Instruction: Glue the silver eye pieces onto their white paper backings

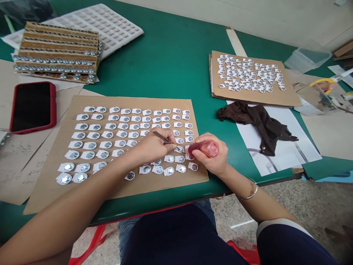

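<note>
My left hand (pixel 156 146) pinches dark tweezers (pixel 162 137), their tips close to one of the small round silver pieces on white tabs (pixel 179 149). My right hand (pixel 216 158) is wrapped round a reddish, translucent, round-ended tool or bottle (pixel 205 148); its kind is unclear. Its narrow end points left at the same piece; whether it touches cannot be made out. Rows of these pieces lie on a brown cardboard sheet (pixel 154 186) under both hands. My left forearm hides some of them.
A phone in a red case (pixel 34 106) lies at left. Behind it are stacked cardboard strips with metal discs (pixel 57 51) and a white moulded tray (pixel 110 25). On the right are another loaded cardboard (pixel 289 92), a dark cloth (pixel 259 123) and a clear plastic box (pixel 307 59).
</note>
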`<state>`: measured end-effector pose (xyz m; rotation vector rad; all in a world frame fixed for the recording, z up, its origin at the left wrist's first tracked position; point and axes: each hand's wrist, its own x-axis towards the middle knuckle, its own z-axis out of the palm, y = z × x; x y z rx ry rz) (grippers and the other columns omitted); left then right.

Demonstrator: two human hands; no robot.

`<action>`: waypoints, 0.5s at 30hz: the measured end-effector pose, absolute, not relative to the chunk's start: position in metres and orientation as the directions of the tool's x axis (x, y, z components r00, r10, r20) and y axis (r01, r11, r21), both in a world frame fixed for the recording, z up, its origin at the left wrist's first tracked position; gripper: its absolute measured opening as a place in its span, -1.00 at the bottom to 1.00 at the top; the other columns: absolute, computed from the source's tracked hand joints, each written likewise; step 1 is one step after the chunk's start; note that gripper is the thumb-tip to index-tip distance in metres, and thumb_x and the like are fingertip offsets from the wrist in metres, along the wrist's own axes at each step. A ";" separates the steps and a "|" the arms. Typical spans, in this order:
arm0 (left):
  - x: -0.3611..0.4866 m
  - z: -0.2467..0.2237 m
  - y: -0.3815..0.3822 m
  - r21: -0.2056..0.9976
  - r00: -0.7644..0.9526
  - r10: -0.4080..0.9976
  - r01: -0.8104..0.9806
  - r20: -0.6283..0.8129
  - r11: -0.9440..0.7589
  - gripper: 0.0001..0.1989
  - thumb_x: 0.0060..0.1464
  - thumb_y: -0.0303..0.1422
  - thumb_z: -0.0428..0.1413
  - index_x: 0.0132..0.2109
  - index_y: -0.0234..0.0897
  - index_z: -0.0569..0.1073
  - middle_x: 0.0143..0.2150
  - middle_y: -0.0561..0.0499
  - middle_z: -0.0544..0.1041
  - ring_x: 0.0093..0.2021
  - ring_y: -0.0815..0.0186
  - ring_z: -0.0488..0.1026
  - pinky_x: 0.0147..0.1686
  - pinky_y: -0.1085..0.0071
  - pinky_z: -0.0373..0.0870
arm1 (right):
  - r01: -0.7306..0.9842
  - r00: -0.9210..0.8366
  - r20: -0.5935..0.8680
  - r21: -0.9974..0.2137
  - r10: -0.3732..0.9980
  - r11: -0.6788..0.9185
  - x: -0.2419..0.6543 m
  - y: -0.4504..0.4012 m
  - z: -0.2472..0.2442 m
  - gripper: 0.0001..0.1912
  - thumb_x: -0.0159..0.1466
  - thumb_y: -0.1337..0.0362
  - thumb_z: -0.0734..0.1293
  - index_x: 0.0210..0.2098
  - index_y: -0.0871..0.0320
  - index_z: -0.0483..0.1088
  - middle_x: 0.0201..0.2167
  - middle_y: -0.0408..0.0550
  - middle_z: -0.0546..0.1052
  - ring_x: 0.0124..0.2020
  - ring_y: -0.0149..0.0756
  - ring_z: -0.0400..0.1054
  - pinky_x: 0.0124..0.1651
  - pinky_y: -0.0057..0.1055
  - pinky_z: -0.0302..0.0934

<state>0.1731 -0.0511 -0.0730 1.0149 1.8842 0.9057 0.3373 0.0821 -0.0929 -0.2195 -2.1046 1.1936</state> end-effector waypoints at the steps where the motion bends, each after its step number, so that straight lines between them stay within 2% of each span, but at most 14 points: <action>1: 0.173 -0.073 -0.051 0.853 -0.361 0.883 0.312 -0.301 0.419 -0.88 -0.06 -0.31 0.11 -0.38 -0.28 0.44 -0.45 0.02 0.46 -0.45 0.37 0.34 -0.47 0.44 0.21 | -0.184 -0.744 0.488 -0.807 0.457 0.561 0.337 0.082 -0.093 -0.72 0.00 0.32 0.46 -0.30 0.14 0.37 -0.38 -0.09 0.47 -0.33 -0.33 0.37 -0.26 -0.32 0.28; 15: 0.173 -0.071 -0.052 0.853 -0.354 0.878 0.294 -0.321 0.430 -0.89 -0.06 -0.31 0.12 -0.39 -0.26 0.43 -0.44 0.03 0.47 -0.43 0.38 0.34 -0.46 0.44 0.22 | -0.197 -0.756 0.493 -0.799 0.431 0.568 0.335 0.080 -0.092 -0.71 0.00 0.31 0.46 -0.28 0.14 0.37 -0.37 -0.09 0.47 -0.32 -0.34 0.37 -0.26 -0.34 0.29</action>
